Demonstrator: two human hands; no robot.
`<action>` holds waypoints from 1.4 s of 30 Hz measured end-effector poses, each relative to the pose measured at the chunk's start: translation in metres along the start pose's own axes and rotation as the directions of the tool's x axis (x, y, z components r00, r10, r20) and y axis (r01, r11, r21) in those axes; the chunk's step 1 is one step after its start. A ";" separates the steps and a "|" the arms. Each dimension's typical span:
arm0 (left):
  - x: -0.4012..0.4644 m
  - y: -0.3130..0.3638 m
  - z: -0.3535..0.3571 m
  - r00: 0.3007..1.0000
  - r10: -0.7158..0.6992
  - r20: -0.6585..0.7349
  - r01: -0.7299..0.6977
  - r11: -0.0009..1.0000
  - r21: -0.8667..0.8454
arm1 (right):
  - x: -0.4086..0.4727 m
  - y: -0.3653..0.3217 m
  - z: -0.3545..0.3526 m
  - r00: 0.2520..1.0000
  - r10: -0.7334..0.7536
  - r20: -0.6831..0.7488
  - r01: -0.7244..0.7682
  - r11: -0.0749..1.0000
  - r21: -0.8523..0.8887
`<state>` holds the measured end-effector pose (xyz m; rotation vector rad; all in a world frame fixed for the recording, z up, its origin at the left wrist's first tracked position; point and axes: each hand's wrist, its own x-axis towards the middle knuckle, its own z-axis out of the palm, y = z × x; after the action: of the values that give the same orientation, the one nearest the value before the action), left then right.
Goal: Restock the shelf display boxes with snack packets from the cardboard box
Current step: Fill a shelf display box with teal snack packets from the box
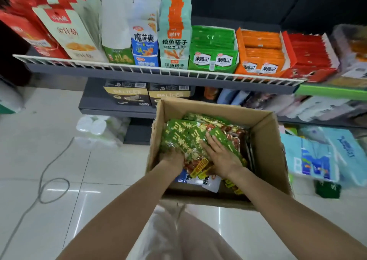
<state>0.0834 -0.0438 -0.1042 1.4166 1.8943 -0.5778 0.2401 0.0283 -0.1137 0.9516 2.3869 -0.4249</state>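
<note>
A: Two hands in the cardboard box (264, 140), which sits on the floor below the wire-front shelf (158, 72).
B: Grip?
A: Left hand (171, 157) digs into the green snack packets (184, 132), fingers curled among them. Right hand (220, 153) lies flat on top, fingers spread.
B: Display boxes?
A: Green display box (213, 48) & orange display box (260, 51) up on the shelf, both w/ packets inside.
</note>
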 end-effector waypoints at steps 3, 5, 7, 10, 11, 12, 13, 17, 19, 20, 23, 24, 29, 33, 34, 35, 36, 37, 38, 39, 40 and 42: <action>0.006 0.002 0.009 0.996 -0.083 -0.019 0.084 0.995 0.048 | -0.005 0.006 0.003 0.998 -0.014 -0.054 0.011 0.998 -0.054; 0.006 0.003 0.011 0.994 -0.102 -0.037 0.104 0.992 0.064 | -0.008 0.006 0.008 0.994 -0.011 -0.110 0.004 0.998 -0.060; 0.007 0.003 0.014 0.993 -0.103 -0.055 0.109 0.987 0.115 | -0.012 0.003 0.012 0.985 0.009 -0.172 -0.024 0.996 -0.085; 0.006 0.003 0.013 0.996 -0.074 -0.050 0.083 0.972 0.219 | -0.016 0.000 0.017 0.975 0.019 -0.221 -0.042 0.994 -0.101; 0.006 0.004 0.011 0.998 -0.064 -0.029 0.069 0.968 0.240 | -0.016 -0.001 0.018 0.980 0.000 -0.198 -0.020 0.995 -0.100; 0.005 0.005 0.010 0.998 -0.056 -0.010 0.057 0.967 0.248 | -0.015 0.000 0.019 0.986 -0.032 -0.161 0.015 0.994 -0.109; 0.005 0.007 0.008 0.999 -0.053 -0.002 0.052 0.970 0.237 | -0.014 0.002 0.019 0.990 -0.069 -0.121 0.053 0.991 -0.123; -0.006 0.006 -0.008 0.993 -0.083 -0.088 0.090 0.993 0.077 | -0.016 0.007 0.021 0.996 -0.089 -0.024 0.083 0.980 -0.181; -0.013 0.001 -0.020 0.989 -0.073 -0.126 0.073 0.997 -0.002 | -0.018 0.004 0.021 0.994 -0.108 0.004 0.104 0.943 -0.317; -0.017 -0.002 -0.026 0.987 -0.070 -0.145 0.065 0.997 -0.038 | -0.018 0.001 0.022 0.992 -0.126 0.004 0.117 0.912 -0.392; -0.029 -0.007 -0.040 0.978 -0.088 -0.191 0.060 0.987 -0.150 | -0.015 -0.005 0.021 0.970 -0.244 0.019 0.221 0.839 -0.497; -0.033 -0.007 -0.042 0.974 -0.099 -0.202 0.059 0.979 -0.196 | -0.014 -0.006 0.020 0.955 -0.290 0.060 0.279 0.812 -0.513; -0.038 -0.014 -0.042 0.936 -0.167 -0.310 0.028 0.914 -0.406 | -0.015 0.009 0.020 0.837 -0.527 0.149 0.507 0.642 -0.575; -0.035 -0.018 -0.035 0.898 -0.217 -0.382 -0.012 0.857 -0.515 | -0.006 0.024 0.013 0.708 -0.698 0.109 0.580 0.486 -0.654; -0.034 -0.018 -0.034 0.894 -0.215 -0.394 -0.029 0.849 -0.528 | -0.001 0.024 0.013 0.670 -0.737 0.084 0.578 0.448 -0.682; -0.033 -0.018 -0.033 0.890 -0.210 -0.404 -0.050 0.836 -0.546 | 0.004 0.024 0.014 0.637 -0.770 0.043 0.589 0.449 -0.672; -0.033 -0.018 -0.033 0.886 -0.207 -0.415 -0.079 0.815 -0.575 | 0.005 0.020 0.011 0.646 -0.763 -0.017 0.581 0.506 -0.637; -0.033 -0.019 -0.033 0.881 -0.206 -0.426 -0.112 0.784 -0.611 | 0.006 0.016 0.010 0.651 -0.749 -0.124 0.566 0.588 -0.578; -0.034 -0.021 -0.034 0.875 -0.206 -0.438 -0.151 0.745 -0.650 | 0.003 0.012 0.005 0.677 -0.698 -0.233 0.538 0.686 -0.490; -0.035 -0.022 -0.035 0.871 -0.210 -0.445 -0.193 0.686 -0.701 | 0.000 0.010 0.000 0.704 -0.627 -0.333 0.512 0.774 -0.373; -0.037 -0.024 -0.036 0.870 -0.222 -0.440 -0.233 0.602 -0.764 | -0.005 0.007 -0.009 0.731 -0.531 -0.429 0.481 0.846 -0.228; -0.040 -0.026 -0.041 0.883 -0.247 -0.399 -0.286 0.392 -0.875 | -0.013 0.004 -0.033 0.794 -0.252 -0.553 0.416 0.889 0.192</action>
<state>0.0551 -0.0489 -0.0482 0.7768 1.9762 0.9109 0.2390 0.0390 -0.0796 0.8354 3.0768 -0.7771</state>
